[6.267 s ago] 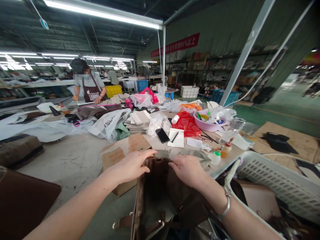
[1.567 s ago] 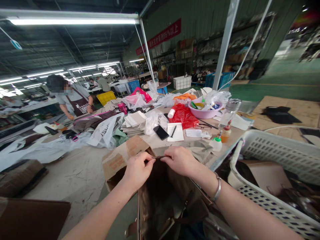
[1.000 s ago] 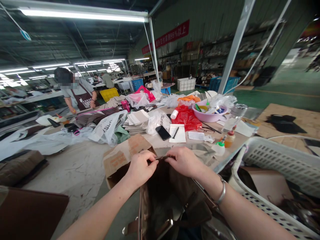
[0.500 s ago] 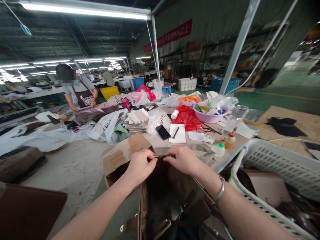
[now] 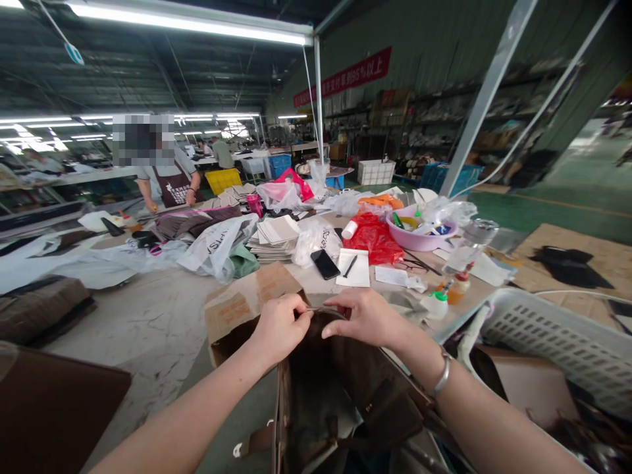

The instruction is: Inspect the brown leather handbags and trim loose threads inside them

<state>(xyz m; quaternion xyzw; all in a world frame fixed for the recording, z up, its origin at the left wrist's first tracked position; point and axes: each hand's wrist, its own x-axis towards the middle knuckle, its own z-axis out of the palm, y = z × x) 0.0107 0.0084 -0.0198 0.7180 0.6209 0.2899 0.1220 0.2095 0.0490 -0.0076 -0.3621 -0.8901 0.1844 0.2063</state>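
A dark brown leather-like bag [image 5: 390,411] stands upright with its mouth toward me, and its inside is mostly in shadow. At the bag's far rim, my left hand [image 5: 281,326] pinches the edge between thumb and bent fingers. Just to the right, my right hand [image 5: 365,317] has its thumb spread away from its fingers. Its fingertips lie along the same rim, with a gap between thumb and edge. A strap with a metal end [image 5: 254,444] sticks out on the bag's left side. Right behind the left hand is an open cardboard box [image 5: 251,289].
Beyond the box lie a phone [image 5: 324,264], a notepad [image 5: 363,273] with a pen, and a green-capped bottle [image 5: 437,304]. A pink basin [image 5: 419,238] sits farther back. At right stands a white plastic basket [image 5: 557,329] with brown pieces. A co-worker [image 5: 170,181] stands across the table.
My right thumb has come away from the bag's rim, so the right hand's pinch has opened. My left hand keeps its pinch. The view has shifted slightly.
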